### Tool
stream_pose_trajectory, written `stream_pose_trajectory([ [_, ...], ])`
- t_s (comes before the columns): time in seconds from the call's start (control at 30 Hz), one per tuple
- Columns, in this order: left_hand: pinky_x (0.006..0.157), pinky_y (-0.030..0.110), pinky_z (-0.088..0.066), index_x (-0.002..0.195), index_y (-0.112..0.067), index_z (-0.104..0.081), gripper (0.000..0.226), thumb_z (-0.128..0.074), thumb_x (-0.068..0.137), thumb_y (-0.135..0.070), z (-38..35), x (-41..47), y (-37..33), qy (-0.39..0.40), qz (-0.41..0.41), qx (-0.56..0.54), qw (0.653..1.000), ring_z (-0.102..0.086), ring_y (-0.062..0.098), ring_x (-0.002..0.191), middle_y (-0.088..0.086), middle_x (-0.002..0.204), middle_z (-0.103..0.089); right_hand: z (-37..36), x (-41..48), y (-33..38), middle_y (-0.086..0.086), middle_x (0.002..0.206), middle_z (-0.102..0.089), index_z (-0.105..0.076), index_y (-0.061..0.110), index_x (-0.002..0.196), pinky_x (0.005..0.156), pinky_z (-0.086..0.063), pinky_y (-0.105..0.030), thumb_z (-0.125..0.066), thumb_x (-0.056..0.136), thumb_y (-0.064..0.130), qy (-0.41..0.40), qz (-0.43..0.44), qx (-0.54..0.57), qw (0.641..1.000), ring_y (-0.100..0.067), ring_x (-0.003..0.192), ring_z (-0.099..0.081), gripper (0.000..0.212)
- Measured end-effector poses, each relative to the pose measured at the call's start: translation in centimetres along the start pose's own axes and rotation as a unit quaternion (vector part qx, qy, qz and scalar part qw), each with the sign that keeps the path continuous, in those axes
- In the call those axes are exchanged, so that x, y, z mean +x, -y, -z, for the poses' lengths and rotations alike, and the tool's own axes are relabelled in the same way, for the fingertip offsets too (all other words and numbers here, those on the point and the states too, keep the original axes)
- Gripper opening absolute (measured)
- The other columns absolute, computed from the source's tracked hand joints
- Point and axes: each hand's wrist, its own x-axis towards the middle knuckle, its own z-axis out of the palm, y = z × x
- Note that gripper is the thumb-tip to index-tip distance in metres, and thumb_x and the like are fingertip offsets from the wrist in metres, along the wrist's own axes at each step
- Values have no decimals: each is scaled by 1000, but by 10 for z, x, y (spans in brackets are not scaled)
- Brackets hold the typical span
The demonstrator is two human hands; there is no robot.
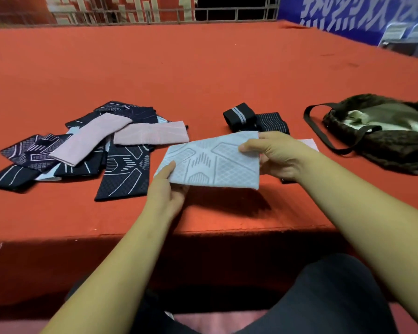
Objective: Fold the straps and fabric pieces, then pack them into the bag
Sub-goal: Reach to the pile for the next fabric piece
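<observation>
A light blue patterned fabric piece [215, 162] is held just above the red table, between both hands. My left hand [165, 191] pinches its lower left corner with the thumb on top. My right hand [275, 154] grips its right edge, fingers curled over the top. A loose pile of dark patterned and pink fabric pieces [87, 148] lies at the left. A rolled black strap with a grey stripe [239, 115] and a folded dark striped piece [273, 124] sit behind the held piece. The dark fuzzy bag [381, 138] lies open at the right, showing a pale lining.
The red table [203, 68] stretches far back to a railing. A pale pink piece [309, 143] peeks out behind my right wrist. The bag's black strap [323, 131] loops onto the table toward my right arm. The table's front edge runs just below my forearms.
</observation>
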Motion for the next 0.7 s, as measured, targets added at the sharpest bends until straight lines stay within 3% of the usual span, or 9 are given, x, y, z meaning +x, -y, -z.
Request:
stream_pose_trajectory([
  [0.1, 96, 45, -54, 121, -1, -61, 26, -47, 100, -7, 4, -3, 7, -18, -65, 85, 994, -69, 25, 102, 17, 120, -69, 4, 12, -34, -15, 89, -67, -64, 3, 101, 78, -57, -45, -62, 86, -1, -122, -91, 42, 987, -26, 76, -66, 15],
  [0.2, 108, 46, -45, 116, -11, -65, 26, -48, 99, -20, 17, -8, 15, -26, -128, 218, 967, -64, 24, 114, 13, 122, -68, 1, 20, -69, -19, 82, -65, -58, -2, 93, 61, -59, -39, -55, 87, -10, -175, -100, 100, 974, -27, 72, -66, 10],
  [0.27, 109, 45, -44, 113, -20, -67, 33, -51, 89, -35, 26, -10, 18, -22, -140, 289, 947, -64, 19, 115, 3, 121, -70, -2, 26, -87, -19, 84, -64, -59, -2, 87, 68, -58, -37, -59, 83, -8, -208, -52, 78, 974, -29, 79, -65, 7],
  [0.37, 110, 44, -43, 126, -19, -63, 58, -57, 78, -50, 30, -17, 20, -2, -143, 378, 915, -63, 13, 116, -4, 123, -69, -5, 28, -105, -7, 93, -65, -65, 8, 95, 80, -50, -34, -67, 79, 4, -263, 40, -97, 959, -21, 86, -61, 17],
  [0.47, 112, 43, -40, 138, -18, -54, 64, -59, 78, -40, 24, -29, 24, 84, -138, 435, 886, -60, 12, 121, -4, 128, -66, -4, 20, -116, -8, 76, -62, -59, 13, 103, 65, -44, -30, -62, 79, -1, -248, 94, -110, 958, -18, 67, -56, 27],
  [0.53, 118, 38, -32, 147, -23, -43, 67, -58, 83, -37, 19, -33, 27, 157, -153, 472, 854, -48, 8, 134, -8, 143, -55, -3, 18, -121, -6, 69, -58, -57, 14, 102, 59, -40, -27, -60, 80, -4, -238, 118, -100, 959, -13, 59, -50, 28],
  [0.63, 119, 17, -18, 156, -31, -23, 72, -55, 92, -34, 10, -35, 33, 253, -171, 530, 791, -23, -7, 144, -18, 160, -27, -2, 18, -123, 4, 72, -61, -68, 9, 88, 67, -41, -22, -61, 84, -2, -243, 149, -109, 952, -5, 65, -52, 14],
  [0.7, 117, 9, -9, 157, -33, -15, 75, -57, 95, -37, 6, -31, 40, 289, -178, 578, 742, -8, -9, 147, -20, 163, -11, -2, 21, -122, 12, 71, -65, -73, 9, 81, 73, -45, -23, -62, 90, 10, -244, 137, -94, 955, -6, 72, -57, 14],
])
